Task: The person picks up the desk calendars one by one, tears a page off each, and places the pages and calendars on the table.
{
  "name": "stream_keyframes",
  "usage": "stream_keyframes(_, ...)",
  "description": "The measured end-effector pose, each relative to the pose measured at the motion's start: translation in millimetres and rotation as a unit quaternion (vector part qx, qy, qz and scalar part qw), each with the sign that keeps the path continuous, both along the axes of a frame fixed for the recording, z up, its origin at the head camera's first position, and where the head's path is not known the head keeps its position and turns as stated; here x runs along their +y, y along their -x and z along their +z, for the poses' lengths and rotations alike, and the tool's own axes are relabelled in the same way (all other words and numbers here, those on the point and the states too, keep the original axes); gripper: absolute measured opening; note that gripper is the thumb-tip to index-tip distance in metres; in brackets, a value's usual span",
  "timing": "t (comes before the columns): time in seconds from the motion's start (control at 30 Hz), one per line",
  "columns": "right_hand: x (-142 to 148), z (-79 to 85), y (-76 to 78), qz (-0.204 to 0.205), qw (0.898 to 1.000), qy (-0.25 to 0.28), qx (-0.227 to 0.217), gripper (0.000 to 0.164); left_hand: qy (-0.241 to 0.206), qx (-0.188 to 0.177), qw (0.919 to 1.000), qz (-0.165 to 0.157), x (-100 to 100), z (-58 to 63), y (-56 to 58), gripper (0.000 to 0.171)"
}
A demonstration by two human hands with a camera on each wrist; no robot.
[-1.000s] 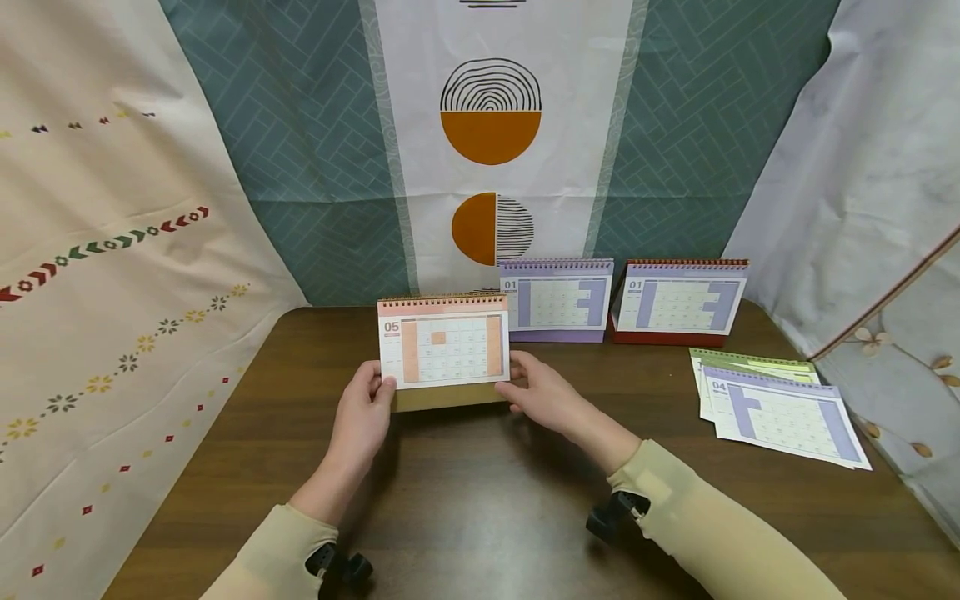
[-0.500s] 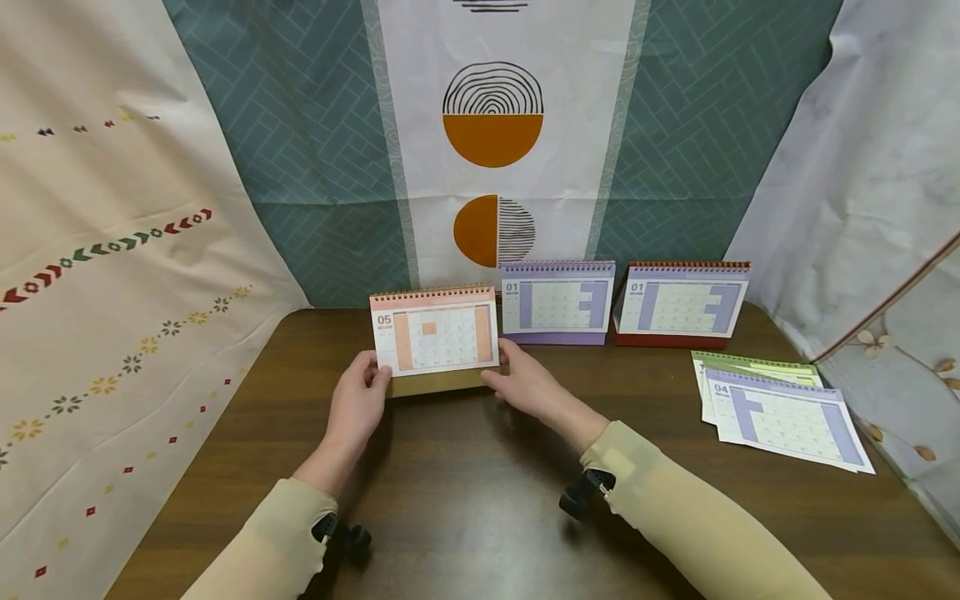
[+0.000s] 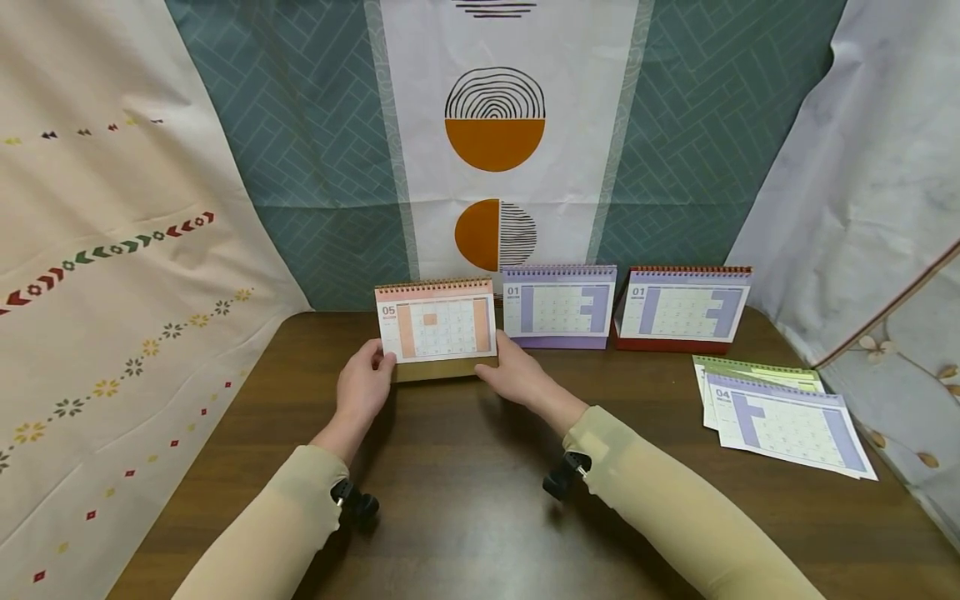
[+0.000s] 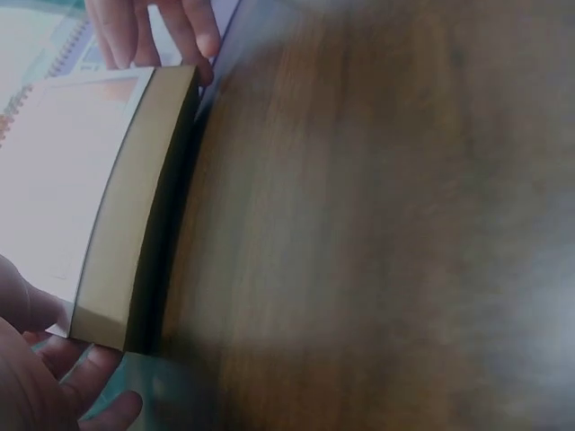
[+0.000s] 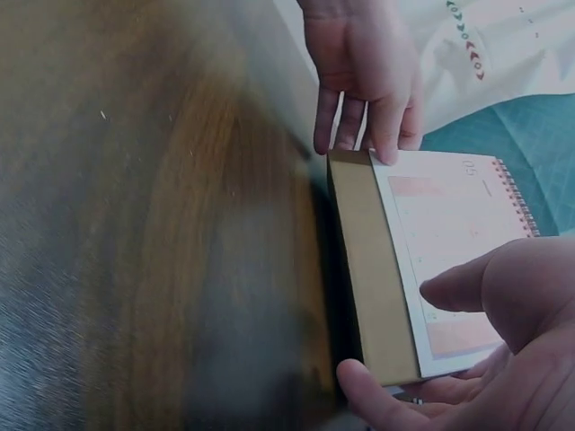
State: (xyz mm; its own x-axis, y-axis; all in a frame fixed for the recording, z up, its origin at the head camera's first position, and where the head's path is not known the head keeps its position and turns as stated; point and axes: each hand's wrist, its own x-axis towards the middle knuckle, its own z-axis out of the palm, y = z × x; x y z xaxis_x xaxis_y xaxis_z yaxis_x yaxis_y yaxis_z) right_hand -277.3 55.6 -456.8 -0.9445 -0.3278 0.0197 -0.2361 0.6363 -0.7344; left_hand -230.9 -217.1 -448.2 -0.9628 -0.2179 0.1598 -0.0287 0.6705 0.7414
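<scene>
A desk calendar (image 3: 442, 325) with an orange 05 page and a gold stand is upright near the back of the table, left of centre. My left hand (image 3: 362, 385) grips its left edge, thumb on the front and fingers round the side, as the left wrist view also shows. At the opposite edge, my right hand (image 3: 521, 375) holds the calendar; in the right wrist view its thumb (image 5: 458, 285) lies over the page front and the fingers go round the edge. Just right of it stands a purple calendar (image 3: 558, 308) showing 01.
A red-based calendar (image 3: 682, 308) with a purple 01 page stands at the back right. Loose calendar sheets, a purple 04 one (image 3: 787, 421) on top of green ones (image 3: 757, 368), lie on the table (image 3: 465, 500) at right. Patterned cloths (image 3: 322, 167) hang behind and beside it.
Both hands have moved the orange calendar back and slightly left, towards the cloth, into line beside the purple calendar. The other calendars and the loose sheets stay put.
</scene>
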Motion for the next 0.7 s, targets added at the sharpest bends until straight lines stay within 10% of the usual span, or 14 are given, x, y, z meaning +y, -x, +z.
stream_keyframes(0.37, -7, 4.7, 15.9, -0.017, 0.998, -0.059, -0.034, 0.082, 0.054, -0.020, 0.9983, 0.009, 0, 2.6, 27.9, 0.032)
stream_keyframes(0.7, -7, -45.2, 68.3, -0.027, 0.997, -0.054, -0.042, 0.096, 0.081, -0.036, 0.9955, 0.032, 6, 1.3, 39.8, 0.034)
